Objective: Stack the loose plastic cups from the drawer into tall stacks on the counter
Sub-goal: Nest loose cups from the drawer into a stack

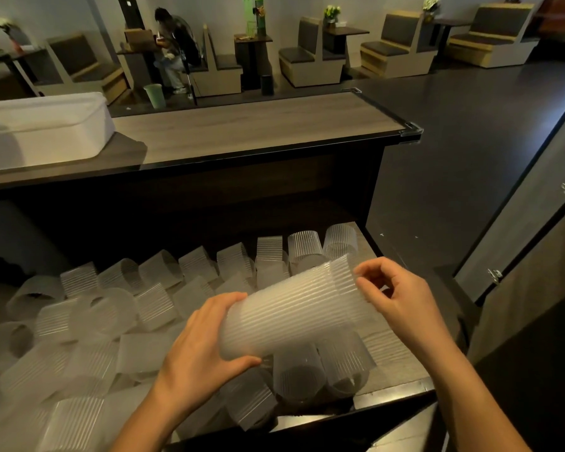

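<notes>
Drawer, pulled open across the lower half of the frame: holds many loose cups, ribbed translucent plastic, most lying on their sides and overlapping, with a row along the back wall and a bare strip of wood-grain floor at the right side. Stack of cups, several nested, held above the drawer right of centre, lying nearly flat with its mouth end raised toward the upper right. Left hand wraps round the closed base end of the stack; right hand has its fingers curled, its fingertips pinching the rim at the mouth end. Desk, wood-topped, across the middle of the frame above the drawer; it carries a white plastic tub at the upper left. Beyond it, along the top of the frame: a green bin on the floor, a seated person, booth seats with small tables. A hinged door panel at the right edge.
</notes>
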Demonstrator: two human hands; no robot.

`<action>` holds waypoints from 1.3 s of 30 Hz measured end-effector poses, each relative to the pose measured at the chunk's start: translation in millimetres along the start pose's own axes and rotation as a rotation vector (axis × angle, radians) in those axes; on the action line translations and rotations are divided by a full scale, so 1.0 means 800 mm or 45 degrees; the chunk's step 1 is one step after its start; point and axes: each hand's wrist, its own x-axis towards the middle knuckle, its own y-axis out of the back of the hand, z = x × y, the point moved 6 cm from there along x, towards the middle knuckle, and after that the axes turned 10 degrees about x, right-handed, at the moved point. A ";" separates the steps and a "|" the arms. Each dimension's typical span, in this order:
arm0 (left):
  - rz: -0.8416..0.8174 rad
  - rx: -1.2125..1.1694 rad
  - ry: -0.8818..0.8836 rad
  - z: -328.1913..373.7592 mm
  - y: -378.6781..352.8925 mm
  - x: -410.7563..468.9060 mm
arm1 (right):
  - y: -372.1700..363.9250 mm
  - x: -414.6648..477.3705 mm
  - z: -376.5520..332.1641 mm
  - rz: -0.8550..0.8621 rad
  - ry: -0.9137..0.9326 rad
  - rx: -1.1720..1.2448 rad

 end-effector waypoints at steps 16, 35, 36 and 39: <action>-0.078 0.002 0.029 -0.003 -0.010 0.004 | -0.019 0.040 0.009 0.136 0.184 0.004; -0.054 0.018 0.055 -0.005 0.005 0.017 | -0.030 0.153 0.159 0.137 -0.075 -0.753; -0.055 0.019 0.059 -0.006 0.006 0.018 | -0.031 0.157 0.161 0.131 -0.081 -0.761; -0.068 0.024 0.073 -0.007 0.006 0.021 | -0.035 0.167 0.164 0.107 -0.114 -0.768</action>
